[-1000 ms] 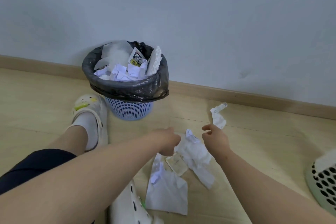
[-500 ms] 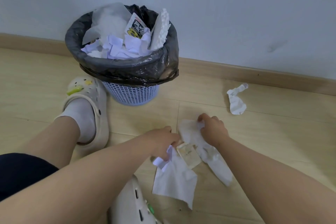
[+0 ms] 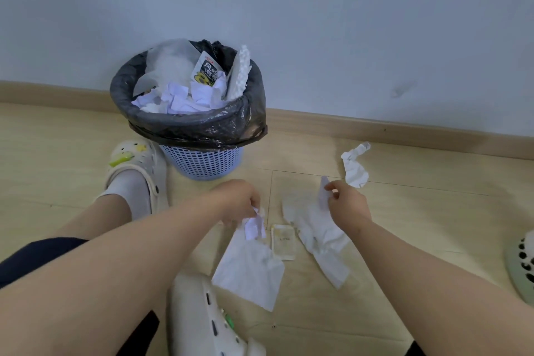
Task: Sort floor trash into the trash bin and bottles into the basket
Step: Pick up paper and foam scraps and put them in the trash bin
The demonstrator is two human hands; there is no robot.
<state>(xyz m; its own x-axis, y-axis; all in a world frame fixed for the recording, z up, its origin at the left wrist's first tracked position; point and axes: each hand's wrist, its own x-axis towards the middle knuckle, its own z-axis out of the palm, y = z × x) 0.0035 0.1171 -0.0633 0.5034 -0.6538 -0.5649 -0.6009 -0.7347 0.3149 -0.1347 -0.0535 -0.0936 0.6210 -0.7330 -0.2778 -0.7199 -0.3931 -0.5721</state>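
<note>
A white tissue sheet (image 3: 248, 272) is pinched at its upper edge by the curled fingers of the left hand (image 3: 238, 202), the rest of the sheet spread below the grip towards the near clog (image 3: 202, 318); a second, crumpled tissue (image 3: 318, 231) is pinched at one raised corner between thumb and fingers of the right hand (image 3: 348, 206), its bulk trailing below and to the left of that hand on the wooden floor (image 3: 419, 225); a small flat sachet (image 3: 283, 241) is seen lying between the two tissues, gripped by neither hand; a crumpled paper scrap (image 3: 355, 166) lies just beyond the right hand, near the baseboard (image 3: 375, 130); the blue trash bin (image 3: 202, 160), lined with a black bag (image 3: 196, 127) and heaped with paper and packaging, stands by the wall beyond the left hand, beside a foot in a white clog (image 3: 135, 165); a pale green basket (image 3: 520, 269) is cut off at the right edge, well apart from both hands.
</note>
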